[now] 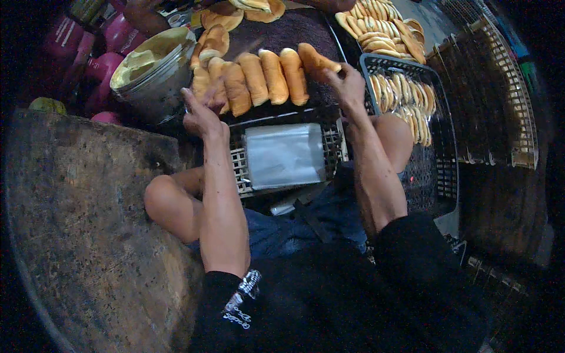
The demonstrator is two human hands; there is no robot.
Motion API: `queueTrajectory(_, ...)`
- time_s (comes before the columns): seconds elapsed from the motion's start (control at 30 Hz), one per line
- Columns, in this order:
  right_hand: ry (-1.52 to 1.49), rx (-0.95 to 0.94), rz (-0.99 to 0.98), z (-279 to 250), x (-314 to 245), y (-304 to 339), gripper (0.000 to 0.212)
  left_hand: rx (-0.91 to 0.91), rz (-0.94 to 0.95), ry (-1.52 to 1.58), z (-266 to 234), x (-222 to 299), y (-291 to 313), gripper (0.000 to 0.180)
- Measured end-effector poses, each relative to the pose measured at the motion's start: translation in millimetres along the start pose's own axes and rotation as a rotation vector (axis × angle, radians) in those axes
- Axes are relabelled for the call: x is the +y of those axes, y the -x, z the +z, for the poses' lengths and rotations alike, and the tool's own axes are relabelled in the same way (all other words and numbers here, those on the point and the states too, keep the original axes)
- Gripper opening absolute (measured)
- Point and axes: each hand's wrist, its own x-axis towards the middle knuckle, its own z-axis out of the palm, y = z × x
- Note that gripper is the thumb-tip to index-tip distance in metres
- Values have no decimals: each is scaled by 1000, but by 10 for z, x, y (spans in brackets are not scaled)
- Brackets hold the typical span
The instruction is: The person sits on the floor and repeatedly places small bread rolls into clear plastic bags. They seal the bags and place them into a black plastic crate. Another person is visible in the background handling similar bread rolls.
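Note:
A bread roll (316,61) is gripped at its near end by my right hand (348,88), at the right end of a row of rolls. Several more golden-brown long rolls (253,79) lie side by side along the near edge of a dark tray (294,32). My left hand (204,113) is closed just in front of the row's left end, its fingers smeared by motion. A small pale bit shows by its thumb; what it holds, I cannot make out. Between my forearms, clear plastic bags (285,156) lie stacked on a plastic crate (238,162).
A bucket (154,76) with pale cream stands tilted at the left. At right, a dark crate (446,126) holds bagged rolls (406,97), with unbagged split rolls (379,26) beyond. Round breads (223,16) lie at the back. A wooden board (94,217) is at my left.

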Motion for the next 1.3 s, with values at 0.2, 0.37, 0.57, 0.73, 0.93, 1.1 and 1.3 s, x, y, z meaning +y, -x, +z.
queueTrajectory(0.2,-557,-26,162,-1358,-459,341,42,-146,196,-199,132,54,161,74)
queueTrajectory(0.37,-686,-94,61,-1620,-600,537,40,-290,205,-374,67,103,296,72)
queueTrajectory(0.57,-693,-199,137,-1112,-682,585,44,-694,52,-119,-38,171,584,64)
queueTrajectory(0.73,-563,-418,65,-989,-987,635,65,-847,-162,239,179,59,1028,64)
queueTrajectory(0.93,-235,273,-703,-900,-1197,629,27,-611,-523,621,423,179,949,63)
queueTrajectory(1.1,203,420,-725,-1310,-678,581,53,-838,-264,-33,1084,-79,1475,67)
queueTrajectory(1.3,194,239,95,-2056,885,639,62,-1015,-89,-618,948,-497,1773,60)
